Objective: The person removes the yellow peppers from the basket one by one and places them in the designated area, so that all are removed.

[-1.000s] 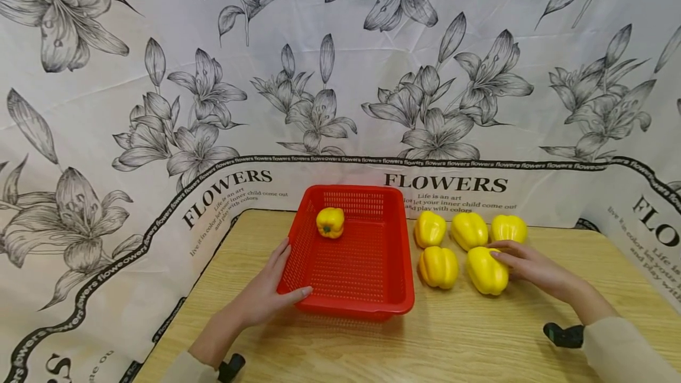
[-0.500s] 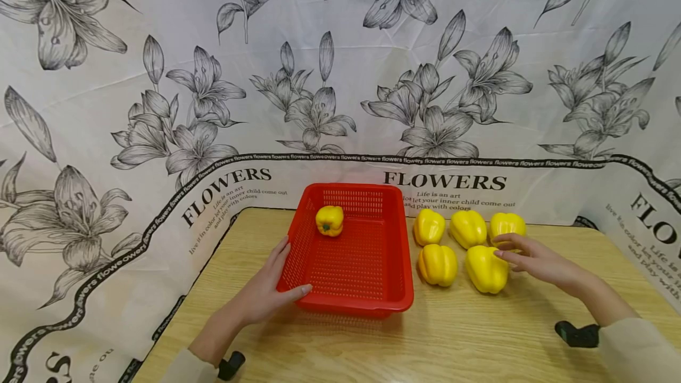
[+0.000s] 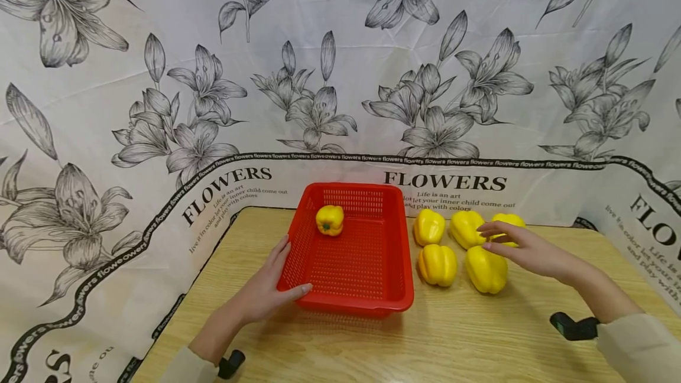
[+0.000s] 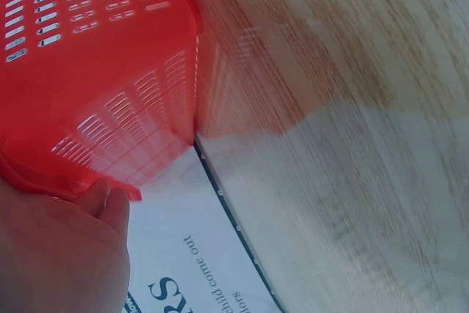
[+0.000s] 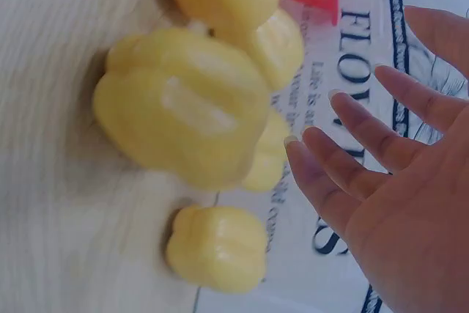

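Observation:
On the left, my left hand [image 3: 262, 293] holds the near-left corner of a red plastic basket [image 3: 348, 306], thumb on the front rim and fingers along the side wall. One yellow bell pepper [image 3: 330, 221] lies in the basket's far-left part. My right hand [image 3: 534, 251] is above the peppers on the right, fingers spread and nothing in it. Nearest below it is a yellow bell pepper [image 3: 486, 272] in the front row. The right wrist view shows the open right hand [image 5: 410, 181] apart from this large pepper [image 5: 183, 108]. The hand partly covers the back-right pepper [image 3: 508, 219].
Other yellow bell peppers stand right of the basket: one at the front left [image 3: 437, 266], one at the back left [image 3: 428, 227] and one at the back middle [image 3: 466, 230]. A flower-printed cloth [image 3: 330, 64] hangs behind the wooden table [image 3: 425, 347].
My right hand has lifted off the front-right pepper and risen above it, its fingers spreading. The pepper stays in place. The left hand and basket have not moved.

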{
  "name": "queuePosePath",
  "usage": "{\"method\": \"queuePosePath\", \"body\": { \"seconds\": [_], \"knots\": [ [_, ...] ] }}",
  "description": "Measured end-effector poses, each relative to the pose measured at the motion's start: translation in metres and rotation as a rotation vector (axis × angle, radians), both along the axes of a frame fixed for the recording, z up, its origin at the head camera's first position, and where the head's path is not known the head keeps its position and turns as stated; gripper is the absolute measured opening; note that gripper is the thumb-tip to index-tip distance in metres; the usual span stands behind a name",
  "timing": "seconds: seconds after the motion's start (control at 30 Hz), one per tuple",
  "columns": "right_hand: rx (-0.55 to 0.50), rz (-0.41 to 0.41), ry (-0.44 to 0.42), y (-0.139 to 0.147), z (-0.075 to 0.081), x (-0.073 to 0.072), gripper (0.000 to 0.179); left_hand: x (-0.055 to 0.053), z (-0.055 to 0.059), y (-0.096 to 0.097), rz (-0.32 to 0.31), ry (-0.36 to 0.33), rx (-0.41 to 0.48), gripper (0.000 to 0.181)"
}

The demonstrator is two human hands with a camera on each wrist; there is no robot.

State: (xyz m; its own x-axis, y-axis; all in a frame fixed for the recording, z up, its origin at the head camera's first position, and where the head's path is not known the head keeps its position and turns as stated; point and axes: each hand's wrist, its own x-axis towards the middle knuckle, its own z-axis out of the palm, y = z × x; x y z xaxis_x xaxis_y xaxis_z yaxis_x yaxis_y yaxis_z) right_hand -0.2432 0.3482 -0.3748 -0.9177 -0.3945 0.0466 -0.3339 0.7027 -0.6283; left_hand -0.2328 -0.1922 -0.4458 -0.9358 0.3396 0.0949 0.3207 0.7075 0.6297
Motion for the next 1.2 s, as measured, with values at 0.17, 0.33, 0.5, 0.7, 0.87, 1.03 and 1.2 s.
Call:
{"method": "queuePosePath", "body": {
  "seconds": [0.17,0.33,0.5,0.7,0.87,1.03,1.2],
  "knots": [
    [-0.003,0.032,0.013,-0.022,0.015,-0.001,0.044,0.001,0.002,0.000,0.000,-0.006,-0.001,0.111],
    [-0.016,0.069,0.060,-0.045,0.026,-0.004,0.042,0.001,0.002,0.000,0.000,-0.007,-0.006,0.112],
    [-0.039,0.136,0.126,-0.068,0.031,-0.007,0.042,0.001,0.001,0.000,0.002,-0.010,-0.004,0.112],
    [-0.039,0.182,0.187,-0.097,0.037,-0.007,0.044,0.001,0.002,0.000,0.003,-0.010,-0.003,0.111],
    [0.010,0.206,0.279,-0.125,0.041,-0.015,0.051,0.001,0.001,-0.001,0.004,-0.012,0.003,0.108],
    [0.061,0.235,0.321,-0.152,0.046,-0.026,0.055,0.000,0.000,-0.001,0.004,-0.010,-0.004,0.110],
    [0.076,0.275,0.327,-0.178,0.048,-0.036,0.058,-0.001,0.000,-0.001,-0.001,-0.007,-0.005,0.110]
  ]
}}
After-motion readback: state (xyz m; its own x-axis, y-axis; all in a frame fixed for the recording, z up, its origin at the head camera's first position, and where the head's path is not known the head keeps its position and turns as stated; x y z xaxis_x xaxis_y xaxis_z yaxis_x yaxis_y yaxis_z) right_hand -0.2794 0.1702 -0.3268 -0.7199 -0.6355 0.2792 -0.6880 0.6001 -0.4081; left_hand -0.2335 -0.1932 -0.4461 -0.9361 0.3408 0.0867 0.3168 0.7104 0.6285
